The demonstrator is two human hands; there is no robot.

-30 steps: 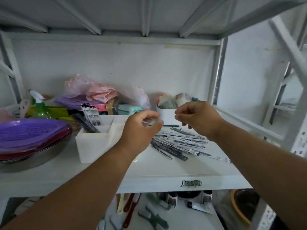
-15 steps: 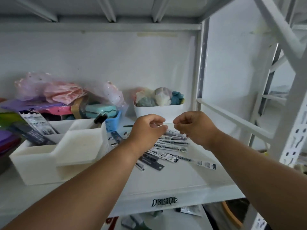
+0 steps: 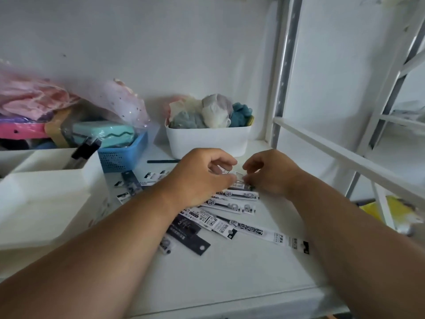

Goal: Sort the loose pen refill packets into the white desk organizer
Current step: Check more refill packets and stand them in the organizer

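Note:
Several loose pen refill packets (image 3: 230, 223), white and dark strips with print, lie fanned out on the white shelf (image 3: 230, 272). My left hand (image 3: 197, 178) and my right hand (image 3: 271, 172) meet over the far end of the pile. Both pinch the same clear-topped packet (image 3: 236, 177) between fingertips, just above the others. The white desk organizer (image 3: 46, 196) stands at the left, with a dark packet (image 3: 86, 149) sticking up from a back compartment. My forearms hide part of the pile.
A white bin (image 3: 207, 141) of cloth bundles stands behind my hands. A blue mesh basket (image 3: 122, 155) with a teal case sits left of it, under plastic bags. A white rack post (image 3: 285, 72) and slanted rail (image 3: 345, 155) bound the right side.
My view has swung right and closer. Both hands have dropped from mid-air onto the pile and now pinch one packet between them.

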